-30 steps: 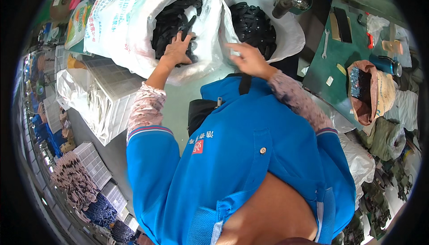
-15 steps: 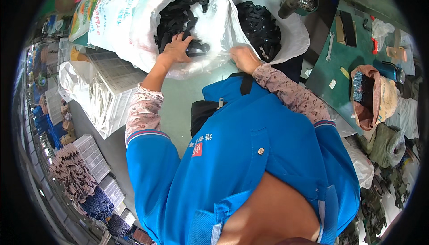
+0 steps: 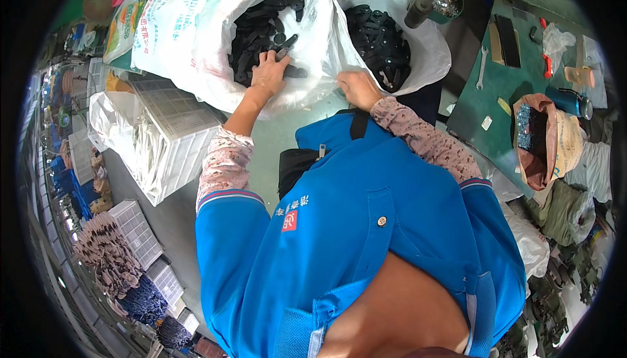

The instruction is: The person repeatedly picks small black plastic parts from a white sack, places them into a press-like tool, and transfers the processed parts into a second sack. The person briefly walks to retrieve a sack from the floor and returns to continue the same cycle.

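Observation:
Inside the large white sack [image 3: 176, 38] lie many flat black elongated parts [image 3: 251, 28]. My left hand [image 3: 269, 76] rests on the parts nearest me, fingers bent slightly apart; a black piece shows beside its fingertips, and I see no firm hold on it. My right hand [image 3: 360, 90] is closed at the near rim between the two sacks, its fingers on the edge of the white plastic. Beyond it a second white sack [image 3: 434, 57] stands open, holding more black parts [image 3: 379, 44].
White plastic crates [image 3: 189, 132] stand to the left, with white strips beside them. On the right, a green table [image 3: 467, 106] carries a wrench [image 3: 482, 67], a dark flat box [image 3: 508, 41], a blue bottle [image 3: 571, 102] and a brown sack [image 3: 532, 162] of small parts.
My left hand has shifted right and slightly away from me across the black parts, its fingers drawn closer together. The right hand stays at the sack's rim.

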Motion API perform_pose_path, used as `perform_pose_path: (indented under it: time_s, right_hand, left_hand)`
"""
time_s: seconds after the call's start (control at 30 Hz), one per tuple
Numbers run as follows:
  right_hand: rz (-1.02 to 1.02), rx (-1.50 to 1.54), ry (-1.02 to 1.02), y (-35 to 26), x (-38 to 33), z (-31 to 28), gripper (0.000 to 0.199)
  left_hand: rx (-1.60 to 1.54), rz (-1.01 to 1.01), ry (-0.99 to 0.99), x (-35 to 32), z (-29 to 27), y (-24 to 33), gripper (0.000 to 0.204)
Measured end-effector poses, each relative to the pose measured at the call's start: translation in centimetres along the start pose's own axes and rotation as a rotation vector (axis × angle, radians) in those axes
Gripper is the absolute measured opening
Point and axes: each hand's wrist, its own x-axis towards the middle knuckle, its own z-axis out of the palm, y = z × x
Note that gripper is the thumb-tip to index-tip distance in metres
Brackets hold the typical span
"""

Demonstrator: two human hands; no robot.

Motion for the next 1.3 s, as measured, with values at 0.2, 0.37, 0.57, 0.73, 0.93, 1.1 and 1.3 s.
perform_pose_path:
  time_s: [0.2, 0.37, 0.57, 0.73, 0.93, 1.1, 1.3]
  right_hand:
    - [-0.005, 0.024, 0.017, 0.6, -0.2, 0.0, 0.010]
    - [0.015, 0.009, 0.018, 0.4, -0.3, -0.3, 0.010]
    - [-0.022, -0.010, 0.019, 0.5, -0.4, -0.7, 0.009]
    - [0.002, 0.005, 0.010, 0.3, -0.4, -0.5, 0.009]
    - [-0.017, 0.000, 0.046, 0.4, -0.3, -0.4, 0.010]
    - [-0.014, -0.032, 0.033, 0.6, -0.3, -0.2, 0.010]
    - [-0.019, -0.035, 0.026, 0.4, -0.3, -0.4, 0.009]
  left_hand:
    - [-0.235, 0.004, -0.023, -1.0, 0.0, -1.8, 0.041]
    - [-0.564, -0.114, 0.191, 0.6, -1.8, -3.7, 0.048]
    - [-0.500, -0.319, -0.028, 3.4, -3.2, -3.8, 0.069]
    - [-0.209, -0.539, -0.104, 4.8, -2.6, -0.5, 0.052]
    - [-0.184, -0.626, -0.178, 5.4, -3.1, 1.1, 0.054]
    - [-0.226, -0.611, -0.137, 5.1, -3.0, 1.3, 0.051]
    - [-0.202, -0.571, -0.058, 4.7, -1.6, 1.7, 0.046]
